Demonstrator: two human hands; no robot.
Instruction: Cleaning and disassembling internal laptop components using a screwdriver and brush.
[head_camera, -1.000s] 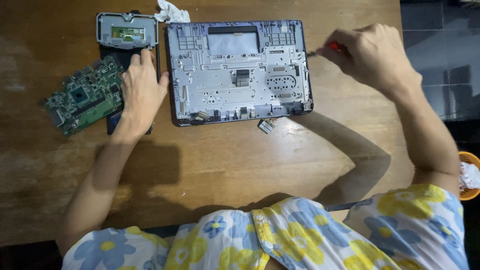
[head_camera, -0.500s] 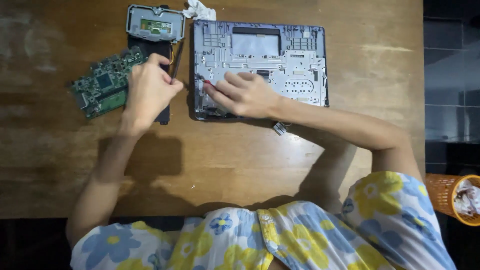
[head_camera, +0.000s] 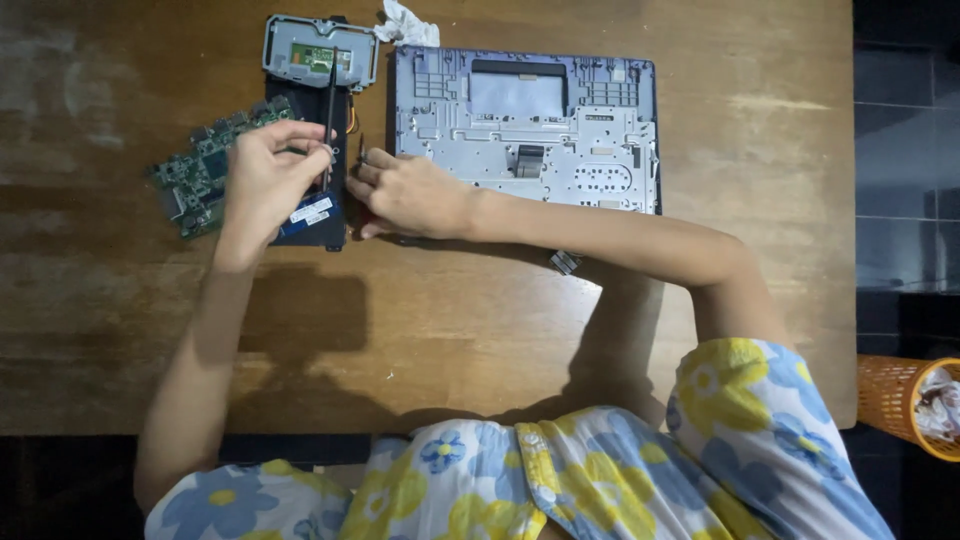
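Both hands meet over the black slab — a battery pack or drive, by its look — lying on the wooden counter (head_camera: 500, 330) just left of the opened laptop base. Left hand (head_camera: 265, 180) is closed in a pinch on a thin dark tool (head_camera: 331, 105), a slender rod or spudger, fingers curled round its lower end. Right hand (head_camera: 410, 195) is closed too, its knuckles resting against the near left corner of the laptop base; what it grips is mostly hidden, though a short dark tip shows above the fingers and a trace of red below the palm, so a small screwdriver is likely but not certain.

Black slab (head_camera: 315, 215) lies with its long axis running away from the person, near end by the left wrist, far end touching the grey touchpad module (head_camera: 318, 50). The thin tool lies nearly along the same axis, tip pointing away toward that module.

Judgement: the step in hand is prying or loosening at the slab's right edge. The next move would call for a steady, shallow lever with the right hand bracing.

Green circuit board (head_camera: 195, 170) lies just left of the slab, partly under the left hand. Laptop base (head_camera: 540, 130) sits inner side up, long axis across the counter. A crumpled white tissue (head_camera: 405, 25) lies at the far edge — an orange basket (head_camera: 890, 400) stands off the counter, at right.
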